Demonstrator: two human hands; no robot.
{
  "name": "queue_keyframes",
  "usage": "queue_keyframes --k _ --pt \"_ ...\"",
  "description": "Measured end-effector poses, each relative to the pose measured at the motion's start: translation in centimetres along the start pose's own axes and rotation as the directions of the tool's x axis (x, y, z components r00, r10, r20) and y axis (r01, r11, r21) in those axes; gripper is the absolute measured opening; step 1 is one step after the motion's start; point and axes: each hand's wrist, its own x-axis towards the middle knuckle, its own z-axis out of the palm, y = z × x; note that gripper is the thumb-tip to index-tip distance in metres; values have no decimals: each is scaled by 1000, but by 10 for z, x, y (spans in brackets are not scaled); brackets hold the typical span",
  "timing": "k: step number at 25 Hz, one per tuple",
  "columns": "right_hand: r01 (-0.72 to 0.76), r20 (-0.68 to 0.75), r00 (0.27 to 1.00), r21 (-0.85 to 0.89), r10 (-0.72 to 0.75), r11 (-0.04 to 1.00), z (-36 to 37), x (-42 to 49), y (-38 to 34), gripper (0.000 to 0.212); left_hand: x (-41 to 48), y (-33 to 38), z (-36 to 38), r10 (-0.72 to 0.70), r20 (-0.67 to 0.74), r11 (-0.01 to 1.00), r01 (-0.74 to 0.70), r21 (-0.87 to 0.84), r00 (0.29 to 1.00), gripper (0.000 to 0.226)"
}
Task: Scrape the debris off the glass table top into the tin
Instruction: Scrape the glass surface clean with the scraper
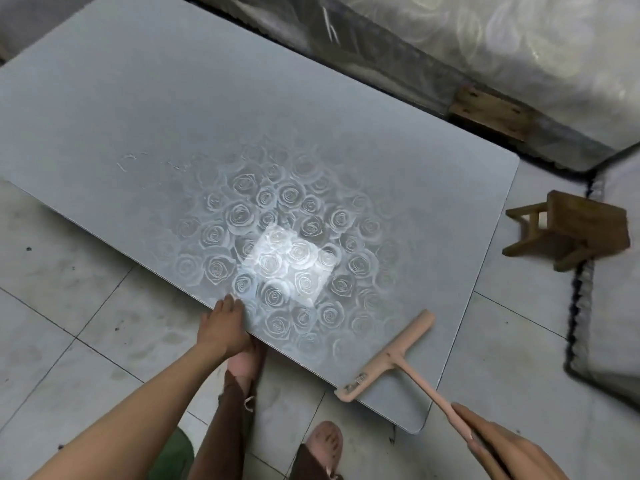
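the left hand point(225, 322) presses flat on the near edge of the glass table top point(311, 116) to steady it. the right hand point(495, 445) holds the pink scraper point(391, 355) tight, blade on the glass. debris point(138, 161) lies far off; no tin shows

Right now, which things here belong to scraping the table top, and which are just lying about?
For the job: glass table top, debris, scraper held by the right hand, left hand resting on the table's near edge. No tin shows.
Lying about: wooden stool tipped on its side, mattress.
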Motion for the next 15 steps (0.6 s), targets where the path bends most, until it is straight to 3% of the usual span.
queue_keyframes --k 4,7,10,12,15 --pt "100 74 993 -89 -94 991 37 44 -35 53 6 -7 -1 1 30 999 0 -46 1000 54" --pt "187 48 982 -76 -184 979 52 116 -95 51 13 -17 -1 -10 41 993 15 -116 999 63" --pt "195 12 981 -90 -195 977 44 126 -90 49 15 -30 -1 -11 -53 959 -4 -282 999 66" --pt "112 12 994 -44 -111 993 34 88 -57 50 13 -37 3 8 -95 933 -42 -358 995 65" --pt "-19 74 997 -143 30 990 29 59 -56 51 16 -49 6 35 -155 886 -103 -452 987 63"
